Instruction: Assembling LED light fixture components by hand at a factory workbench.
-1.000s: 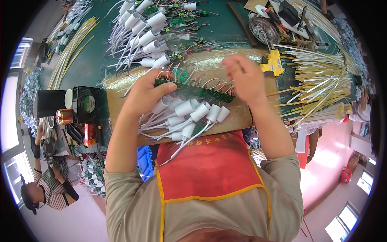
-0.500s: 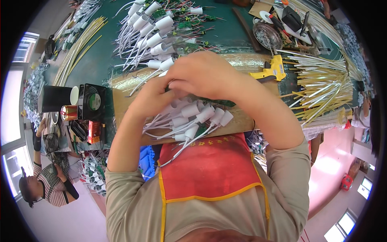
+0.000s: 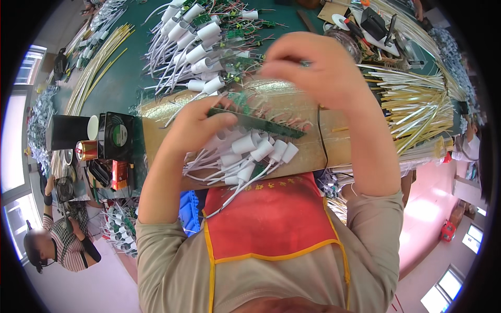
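A long green circuit board (image 3: 255, 123) lies across a foil-wrapped work board (image 3: 308, 151), with white lamp sockets (image 3: 250, 151) on white leads bunched below it. The left hand (image 3: 195, 128) presses down on the board's left end, fingers closed over it. The right hand (image 3: 313, 68) hovers above with fingertips pinched together; what they hold cannot be told. This looks like assembly work on the board, and the next move calls for steady placement.
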Demonstrator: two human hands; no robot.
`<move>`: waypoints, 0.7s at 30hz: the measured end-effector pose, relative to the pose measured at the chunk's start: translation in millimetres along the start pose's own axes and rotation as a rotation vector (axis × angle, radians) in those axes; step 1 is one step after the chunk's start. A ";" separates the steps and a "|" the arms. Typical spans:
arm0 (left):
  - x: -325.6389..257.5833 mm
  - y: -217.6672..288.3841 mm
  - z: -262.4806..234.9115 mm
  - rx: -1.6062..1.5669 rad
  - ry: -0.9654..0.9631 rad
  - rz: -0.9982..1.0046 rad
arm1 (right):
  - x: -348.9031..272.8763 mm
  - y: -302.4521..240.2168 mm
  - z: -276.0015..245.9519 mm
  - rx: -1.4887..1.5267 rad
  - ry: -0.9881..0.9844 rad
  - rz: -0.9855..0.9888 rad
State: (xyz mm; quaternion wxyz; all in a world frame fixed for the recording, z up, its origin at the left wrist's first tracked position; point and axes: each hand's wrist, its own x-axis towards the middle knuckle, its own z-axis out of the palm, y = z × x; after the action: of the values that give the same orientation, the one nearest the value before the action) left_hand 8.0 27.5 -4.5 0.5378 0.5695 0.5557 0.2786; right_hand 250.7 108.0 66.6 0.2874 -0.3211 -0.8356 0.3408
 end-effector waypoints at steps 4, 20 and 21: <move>-0.7 -7.3 -19.1 -0.117 0.082 -0.009 | -59.7 77.7 8.3 0.549 0.340 0.315; 15.0 -23.2 -21.8 0.455 0.171 0.350 | -119.1 83.3 92.9 1.326 0.373 0.558; 17.3 -27.1 -23.1 0.397 0.114 0.400 | -120.1 86.1 94.2 1.322 0.368 0.554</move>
State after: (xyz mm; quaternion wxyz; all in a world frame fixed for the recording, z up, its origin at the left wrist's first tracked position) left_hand -18.3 45.3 -28.2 0.3179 0.7454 0.5054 0.2965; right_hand 289.7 32.2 -86.5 0.4598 -0.3322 -0.2826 0.7735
